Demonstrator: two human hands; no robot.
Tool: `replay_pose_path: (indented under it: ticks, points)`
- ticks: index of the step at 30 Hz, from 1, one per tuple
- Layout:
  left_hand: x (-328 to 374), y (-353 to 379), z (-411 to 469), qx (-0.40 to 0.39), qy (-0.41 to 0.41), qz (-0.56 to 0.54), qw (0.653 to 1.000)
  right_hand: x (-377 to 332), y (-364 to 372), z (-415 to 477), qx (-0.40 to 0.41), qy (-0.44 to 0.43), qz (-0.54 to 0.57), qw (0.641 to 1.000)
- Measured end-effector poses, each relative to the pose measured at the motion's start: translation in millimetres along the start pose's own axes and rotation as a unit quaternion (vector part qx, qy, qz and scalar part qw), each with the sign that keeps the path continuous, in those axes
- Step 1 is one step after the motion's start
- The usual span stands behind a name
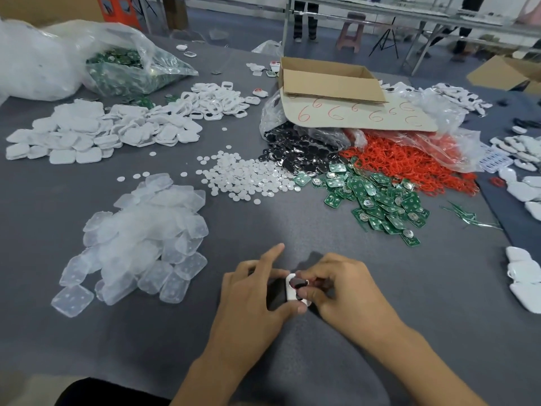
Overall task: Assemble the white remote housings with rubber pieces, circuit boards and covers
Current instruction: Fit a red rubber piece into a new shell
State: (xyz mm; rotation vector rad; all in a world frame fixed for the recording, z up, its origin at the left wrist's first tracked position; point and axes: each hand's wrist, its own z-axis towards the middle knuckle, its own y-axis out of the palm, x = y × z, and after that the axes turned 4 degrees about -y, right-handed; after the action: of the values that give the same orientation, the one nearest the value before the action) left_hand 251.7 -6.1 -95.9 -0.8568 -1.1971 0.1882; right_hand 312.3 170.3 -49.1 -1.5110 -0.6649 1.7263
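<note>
The white remote housing is low in the centre of the view, between both hands over the grey tabletop. Whether it rests on the surface or is lifted off it is unclear. Its visible white edge runs roughly straight away from the person, so the long axis seems to lie near-to-far. The open face is turned up, with a dark piece seated inside. Fingers cover most of the housing, so its full outline and what the dark piece is cannot be made out.

The left hand grips the housing from its left side, with the thumb tip at the near end and the middle fingers curled against it. Its index finger is stretched straight and points away. The right hand is curled, its thumb and fingertips pinching at the housing's right edge. Both forearms enter from the bottom edge and converge.

Further out lie heaps of translucent rubber pieces on the left, green circuit boards on the right, and white covers at far left.
</note>
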Motion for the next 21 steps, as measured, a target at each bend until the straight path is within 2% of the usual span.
replay_pose_path:
  ticks: [5,11,17,21]
  points:
    - [-0.7,0.5,-0.7,0.001,0.013,-0.01,1.0,0.2,1.7,4.5,-0.007,-0.005,-0.004,1.0]
    - [-1.7,-0.5,1.1,-0.018,-0.025,-0.027,0.999,0.9,-0.2,15.8,-0.039,0.01,-0.016,0.999]
    - [-0.6,1.4,0.8,-0.03,-0.052,-0.059,0.996,5.8,-18.8,48.6,-0.181,0.032,0.069,0.981]
    - [0.8,1.3,1.4,-0.035,-0.056,-0.067,0.995,11.7,-21.4,59.1,-0.235,-0.048,0.042,0.97]
